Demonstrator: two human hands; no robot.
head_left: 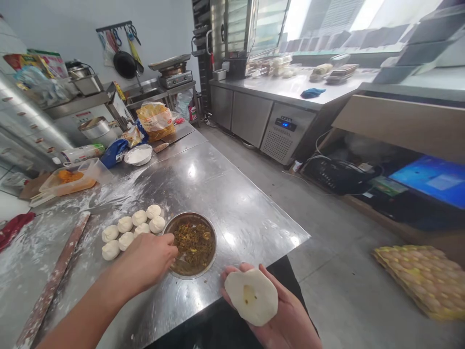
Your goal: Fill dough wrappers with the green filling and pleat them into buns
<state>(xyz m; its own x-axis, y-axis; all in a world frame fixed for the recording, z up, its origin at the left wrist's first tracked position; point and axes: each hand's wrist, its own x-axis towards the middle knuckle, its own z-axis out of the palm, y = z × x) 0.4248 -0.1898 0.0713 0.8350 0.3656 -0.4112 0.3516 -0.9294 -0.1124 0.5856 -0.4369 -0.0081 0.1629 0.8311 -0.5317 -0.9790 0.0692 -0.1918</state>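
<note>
My left hand (154,257) is closed at the rim of a round metal bowl (214,242) on the steel table. Its fingers grip a metal spoon (183,262), whose flat end dips into the brown-green chopped filling (194,241); the handle is hidden by the hand. Palm up, my right hand (286,315) cups a round dough wrapper (256,303) beyond the table's front edge. A small wet mark with a few bits of filling shows in the wrapper's middle. Several pleated white buns (125,224) sit in two rows left of the bowl, partly behind my left hand.
A floury rolling stick (54,276) lies on the left. Behind it stand a plastic tub (87,177) with orange filling, a bowl of flour (138,155) and a yellow bag (155,121). A steel counter (276,89) is across the aisle; a tray of eggs (421,281) stands at right.
</note>
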